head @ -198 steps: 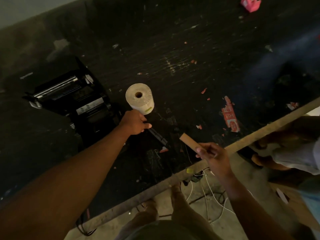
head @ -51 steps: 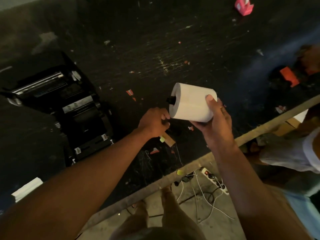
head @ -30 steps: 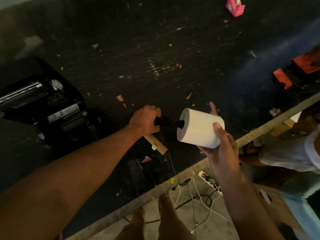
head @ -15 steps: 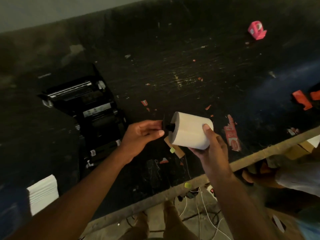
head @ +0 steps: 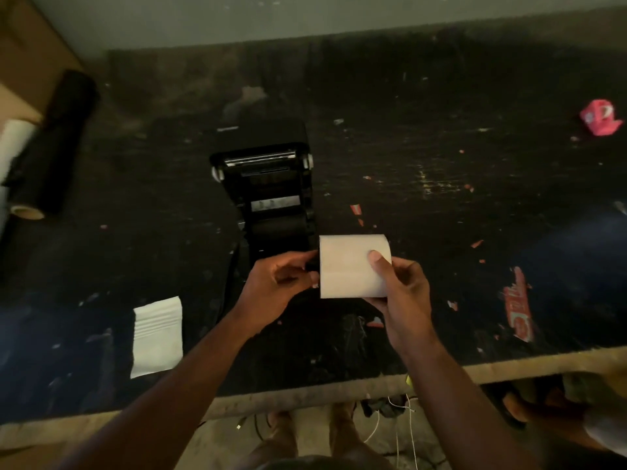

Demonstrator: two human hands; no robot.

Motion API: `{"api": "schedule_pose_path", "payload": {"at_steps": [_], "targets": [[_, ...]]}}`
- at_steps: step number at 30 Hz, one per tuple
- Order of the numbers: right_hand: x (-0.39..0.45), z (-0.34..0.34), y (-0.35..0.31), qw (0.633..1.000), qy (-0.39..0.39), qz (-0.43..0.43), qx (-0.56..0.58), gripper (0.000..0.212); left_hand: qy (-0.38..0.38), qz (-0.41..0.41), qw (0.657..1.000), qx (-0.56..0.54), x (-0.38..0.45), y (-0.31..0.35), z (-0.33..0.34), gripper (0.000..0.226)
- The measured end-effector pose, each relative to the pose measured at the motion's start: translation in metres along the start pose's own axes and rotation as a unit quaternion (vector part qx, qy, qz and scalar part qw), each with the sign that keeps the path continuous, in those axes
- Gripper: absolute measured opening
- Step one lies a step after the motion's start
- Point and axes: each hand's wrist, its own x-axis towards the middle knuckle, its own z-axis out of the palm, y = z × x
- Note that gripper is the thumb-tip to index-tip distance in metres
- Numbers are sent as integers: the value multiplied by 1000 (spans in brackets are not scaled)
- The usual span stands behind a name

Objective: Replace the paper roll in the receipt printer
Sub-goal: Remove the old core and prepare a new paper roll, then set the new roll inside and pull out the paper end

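The black receipt printer stands open on the dark table, its lid tipped back and its paper bay showing. Just in front of it and to the right I hold the white paper roll on its side. My right hand grips the roll from the right, thumb on top. My left hand pinches the black spindle end that sticks out of the roll's left face. The spindle itself is mostly hidden by my fingers.
A white stack of paper lies at the front left. A black roll and a white roll rest at the far left. A pink object and red scraps lie on the right. Cables hang below the table's front edge.
My view has swung so the printer is now straight ahead. Both hands have carried the roll closer to the printer's front, and the roll has turned square to me.
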Motion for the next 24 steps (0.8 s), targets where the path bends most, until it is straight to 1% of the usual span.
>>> {"api": "schedule_pose_path", "payload": {"at_steps": [1, 3, 5, 8, 9, 10, 13, 16, 19, 24], "targets": [[-1, 8, 2, 1000, -3, -18, -24, 72, 6, -11, 1000, -22, -6, -3, -4, 40], [-3, 26, 8, 995, -12, -61, -75, 55, 18, -49, 992, -118, -21, -10, -10, 37], [-6, 46, 17, 985, -38, -111, -127, 44, 45, -94, 970, -218, -37, -18, -13, 35], [-11, 77, 35, 961, -88, -178, -192, 47, 131, -137, 935, -299, -55, -32, -20, 46], [-13, 86, 41, 953, -102, -192, -209, 48, 157, -147, 924, -316, -59, -37, -24, 47], [-15, 95, 45, 947, -118, -201, -222, 49, 176, -148, 919, -320, -62, -41, -28, 45], [-15, 112, 53, 934, -159, -206, -245, 49, 213, -129, 930, -271, -67, -50, -40, 39], [-8, 118, 52, 922, -174, -221, -265, 46, 227, -114, 940, -229, -64, -54, -46, 48], [3, 118, 48, 912, -158, -251, -285, 45, 235, -86, 948, -195, -49, -52, -47, 54], [27, 118, 40, 913, -115, -260, -292, 43, 253, -45, 960, -111, -6, -55, -42, 51]]}}
